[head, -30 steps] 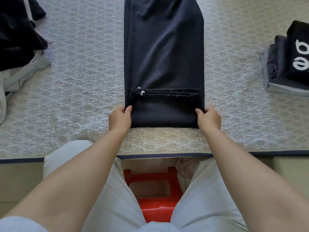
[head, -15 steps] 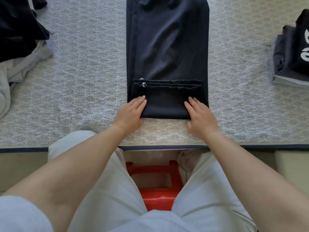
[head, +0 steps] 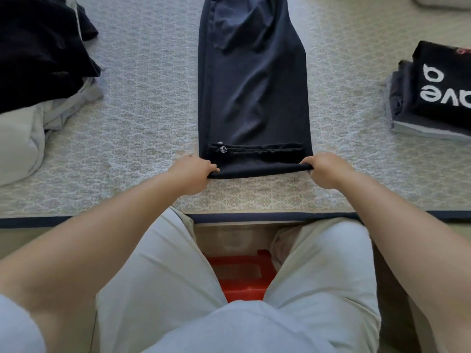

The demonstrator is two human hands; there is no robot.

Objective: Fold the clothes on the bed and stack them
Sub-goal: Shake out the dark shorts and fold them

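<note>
Dark navy trousers (head: 254,85) lie flat on the bed (head: 142,103), in the upper middle of the frame. Their long axis runs from the top of the frame down toward the person, and the near end is folded over itself into a thick band that points at the lower edge of the bed. On this band a small metal zip pull (head: 224,149) shows at the left side.

Both hands hold the near fold. The left hand (head: 191,174) has its fingers curled around the left corner of the band, and the right hand (head: 325,170) grips the right corner in the same way, so each grip is clamped on the cloth.

At the right edge of the frame sits a stack of folded clothes (head: 430,98), with a black piece carrying white letters on top. At the upper left lies a loose pile of unfolded clothes (head: 38,72), dark cloth above and pale grey cloth below.

Low in the middle, between the person's knees, a red plastic stool (head: 242,276) is partly visible.
</note>
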